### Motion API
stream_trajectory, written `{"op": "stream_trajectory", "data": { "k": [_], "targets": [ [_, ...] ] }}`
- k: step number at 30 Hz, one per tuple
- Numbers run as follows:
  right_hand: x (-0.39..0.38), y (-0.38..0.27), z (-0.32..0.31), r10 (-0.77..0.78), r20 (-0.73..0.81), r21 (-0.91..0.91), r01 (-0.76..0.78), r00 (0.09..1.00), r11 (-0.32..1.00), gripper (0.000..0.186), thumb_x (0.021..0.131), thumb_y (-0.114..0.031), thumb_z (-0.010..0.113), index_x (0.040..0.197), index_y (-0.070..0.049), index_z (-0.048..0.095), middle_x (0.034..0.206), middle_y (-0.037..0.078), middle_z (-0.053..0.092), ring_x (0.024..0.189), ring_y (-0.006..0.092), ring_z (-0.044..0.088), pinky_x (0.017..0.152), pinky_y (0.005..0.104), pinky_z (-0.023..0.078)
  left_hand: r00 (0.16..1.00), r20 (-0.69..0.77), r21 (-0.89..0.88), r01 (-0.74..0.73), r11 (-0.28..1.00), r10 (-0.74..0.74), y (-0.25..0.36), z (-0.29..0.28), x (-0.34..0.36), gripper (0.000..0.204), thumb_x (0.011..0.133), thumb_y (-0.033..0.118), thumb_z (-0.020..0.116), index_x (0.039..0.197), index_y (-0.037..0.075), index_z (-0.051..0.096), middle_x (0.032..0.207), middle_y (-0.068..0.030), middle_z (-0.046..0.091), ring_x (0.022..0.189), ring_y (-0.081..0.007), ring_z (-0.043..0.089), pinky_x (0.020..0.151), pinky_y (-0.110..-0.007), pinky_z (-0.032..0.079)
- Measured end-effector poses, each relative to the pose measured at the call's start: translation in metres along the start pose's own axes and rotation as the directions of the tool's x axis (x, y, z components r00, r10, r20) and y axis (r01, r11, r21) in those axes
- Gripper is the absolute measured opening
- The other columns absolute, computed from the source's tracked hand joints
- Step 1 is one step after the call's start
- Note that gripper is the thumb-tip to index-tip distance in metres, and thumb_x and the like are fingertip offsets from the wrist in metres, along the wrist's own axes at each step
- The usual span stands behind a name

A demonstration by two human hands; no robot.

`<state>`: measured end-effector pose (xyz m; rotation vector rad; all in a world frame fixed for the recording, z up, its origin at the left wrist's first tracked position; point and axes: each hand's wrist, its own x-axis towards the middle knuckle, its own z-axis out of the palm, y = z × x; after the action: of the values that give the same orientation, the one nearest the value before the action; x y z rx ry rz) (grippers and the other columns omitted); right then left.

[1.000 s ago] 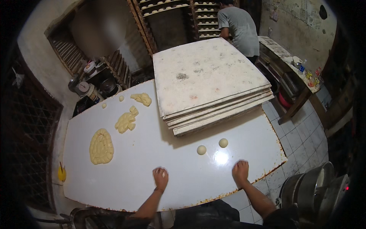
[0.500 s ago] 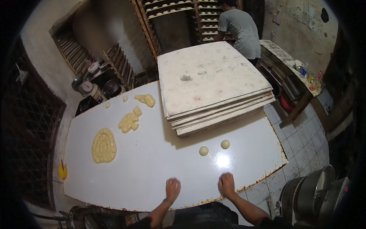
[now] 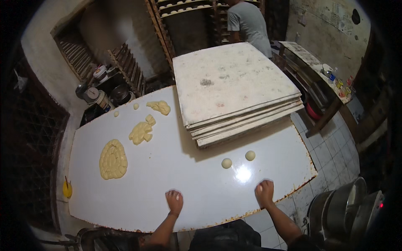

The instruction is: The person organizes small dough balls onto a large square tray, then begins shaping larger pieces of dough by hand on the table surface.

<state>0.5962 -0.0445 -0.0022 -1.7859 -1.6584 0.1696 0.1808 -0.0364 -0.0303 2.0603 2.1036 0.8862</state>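
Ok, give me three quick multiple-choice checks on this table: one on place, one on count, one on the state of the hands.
1. Where do the two dough balls lie?
A. on the boards
B. on the table, in front of the boards
C. in the pots

2. How many round dough balls lie there?
A. two
B. four
C. six

3. How are the hands?
A. both lifted
B. both cupped on the table
C. one holding a board

Key:
1 B: they sit on the white table just near the stack of boards.
2 A: a pair.
3 B: left hand and right hand press down on the table, fingers curled.
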Motion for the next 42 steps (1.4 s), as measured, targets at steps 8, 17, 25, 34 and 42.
{"op": "stream_trajectory", "data": {
  "k": [8,17,25,34,42],
  "targets": [
    [-0.051,-0.031,0.017,-0.215,0.052,0.129,0.207,0.975,0.970,0.012,0.070,0.000,0.065,0.080,-0.002,0.058,0.087,0.015,0.059,0.086,0.0342,0.054,0.080,0.0434,0.044,0.943,0.228,0.011,-0.252,0.968,0.243,-0.013,-0.017,-0.037,0.014,0.077,0.013,0.070,0.088,0.007,0.066,0.091,-0.0095,0.062,0.095,-0.0273,0.056,0.089,-0.046,0.041],
    [-0.054,-0.058,0.040,-0.069,0.048,0.051,0.067,0.996,0.996,0.015,0.072,-0.003,0.067,0.084,0.000,0.059,0.093,0.016,0.059,0.095,0.0347,0.053,0.087,0.0457,0.043,0.900,0.201,-0.165,-0.357,0.919,0.386,-0.016,-0.005,-0.002,0.010,0.078,0.013,0.069,0.082,0.006,0.062,0.088,-0.0104,0.063,0.088,-0.0295,0.057,0.086,-0.044,0.042],
    [-0.048,-0.112,0.053,0.116,-0.013,0.024,-0.116,0.993,0.993,0.017,0.071,0.001,0.066,0.087,0.001,0.061,0.103,0.021,0.056,0.099,0.0378,0.054,0.091,0.0449,0.043,0.906,0.143,-0.251,-0.355,0.900,0.398,-0.001,0.004,0.024,0.008,0.079,0.010,0.066,0.077,0.003,0.062,0.080,-0.0115,0.062,0.087,-0.0293,0.058,0.082,-0.040,0.044],
    [0.064,-0.096,0.001,0.536,0.533,0.844,-0.453,0.654,-0.287,0.025,0.092,-0.005,0.049,0.116,0.000,0.051,0.098,0.010,0.058,0.089,0.0230,0.060,0.085,0.0364,0.053,0.990,0.092,-0.222,-0.083,0.971,0.106,0.007,0.023,0.044,0.006,0.077,0.010,0.067,0.077,0.006,0.063,0.084,-0.0106,0.063,0.090,-0.0320,0.057,0.081,-0.043,0.046],
    [0.304,-0.165,-0.052,-0.414,0.185,0.505,0.276,0.891,0.818,0.042,0.078,-0.011,0.071,0.118,-0.004,0.057,0.122,0.016,0.051,0.109,0.0272,0.057,0.086,0.0347,0.051,0.889,-0.242,-0.204,0.345,0.916,-0.388,-0.006,0.039,0.066,0.012,0.074,0.002,0.067,0.084,0.004,0.060,0.094,-0.0146,0.059,0.098,-0.0327,0.052,0.087,-0.044,0.042]
  ]
}}
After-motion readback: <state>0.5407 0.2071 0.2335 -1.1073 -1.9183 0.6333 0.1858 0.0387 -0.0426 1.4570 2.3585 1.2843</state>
